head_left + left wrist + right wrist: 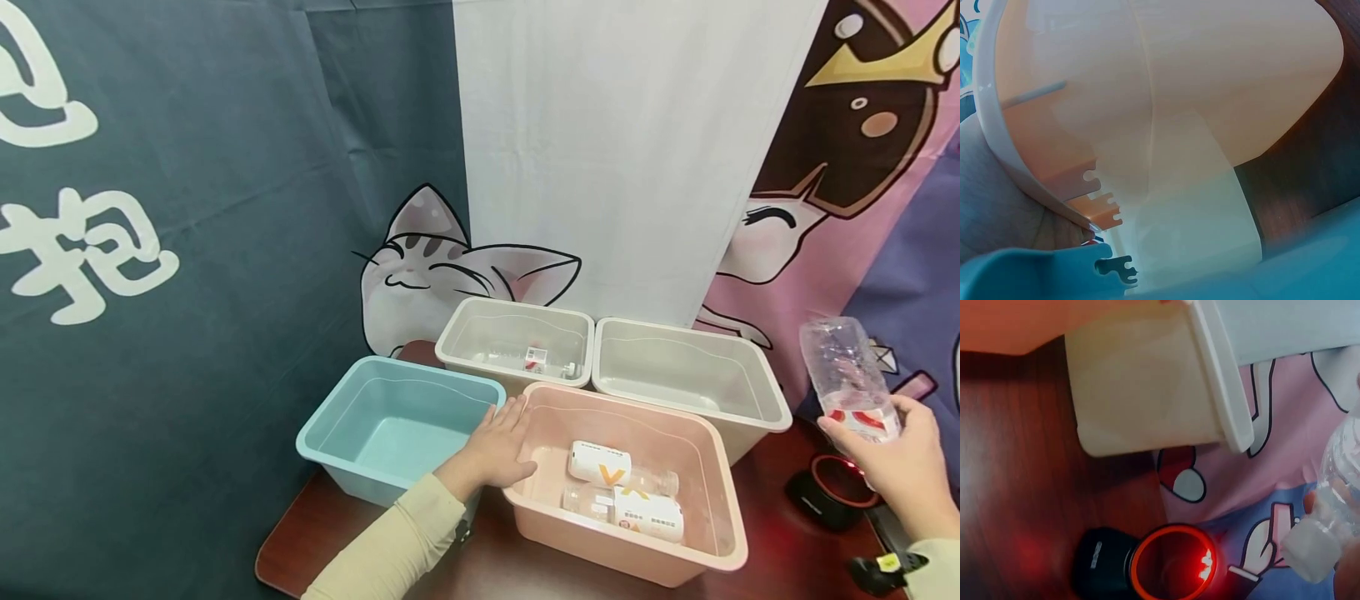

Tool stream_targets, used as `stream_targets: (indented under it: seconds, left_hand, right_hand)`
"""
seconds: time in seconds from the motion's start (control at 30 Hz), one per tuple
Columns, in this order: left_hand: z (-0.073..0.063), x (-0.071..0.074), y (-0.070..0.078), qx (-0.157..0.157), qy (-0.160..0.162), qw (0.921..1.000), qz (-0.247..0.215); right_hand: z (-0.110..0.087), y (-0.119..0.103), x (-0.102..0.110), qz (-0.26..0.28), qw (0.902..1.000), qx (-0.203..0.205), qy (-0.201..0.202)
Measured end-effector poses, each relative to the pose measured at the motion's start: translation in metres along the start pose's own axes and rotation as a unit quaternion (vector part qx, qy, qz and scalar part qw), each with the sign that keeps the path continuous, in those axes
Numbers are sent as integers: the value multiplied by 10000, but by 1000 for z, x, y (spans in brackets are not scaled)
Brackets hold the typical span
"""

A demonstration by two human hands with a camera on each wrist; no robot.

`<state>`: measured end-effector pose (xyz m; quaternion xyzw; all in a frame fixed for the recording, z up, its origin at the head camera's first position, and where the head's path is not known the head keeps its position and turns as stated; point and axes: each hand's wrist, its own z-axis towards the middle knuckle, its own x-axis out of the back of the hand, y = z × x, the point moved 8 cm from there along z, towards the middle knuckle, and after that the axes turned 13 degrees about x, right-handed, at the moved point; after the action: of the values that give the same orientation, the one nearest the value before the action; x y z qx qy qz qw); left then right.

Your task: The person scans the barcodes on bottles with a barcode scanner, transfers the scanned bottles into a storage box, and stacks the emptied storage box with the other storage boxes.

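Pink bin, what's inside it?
Inside the pink bin, a far bottle and a near bottle lie on their sides, both clear with white labels. What those labels cover underneath cannot be seen.

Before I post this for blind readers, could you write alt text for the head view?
A person's right hand holds up a clear bottle. Their left hand lies between a blue bin and a pink bin that contains two labelled bottles. Two pale bins stand behind, one with another bottle inside.

Colourless bottle (840,362), red-and-white label (862,422); peach-pink tub (622,425); light-blue tub (390,442); reddish-brown table (483,567).
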<state>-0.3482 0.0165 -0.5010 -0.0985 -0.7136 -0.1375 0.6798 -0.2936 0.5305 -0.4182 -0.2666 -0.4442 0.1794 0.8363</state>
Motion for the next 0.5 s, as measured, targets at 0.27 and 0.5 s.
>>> stream_targets:
  seconds: [0.27,0.5]
  left_hand:
    - [0,0,0,5,22,10000,-15]
    - [1,-1,0,2,34,10000,13]
  right_hand:
    - [-4,16,10,-300,9986,97,433]
    - [-4,31,14,44,9983,146,554]
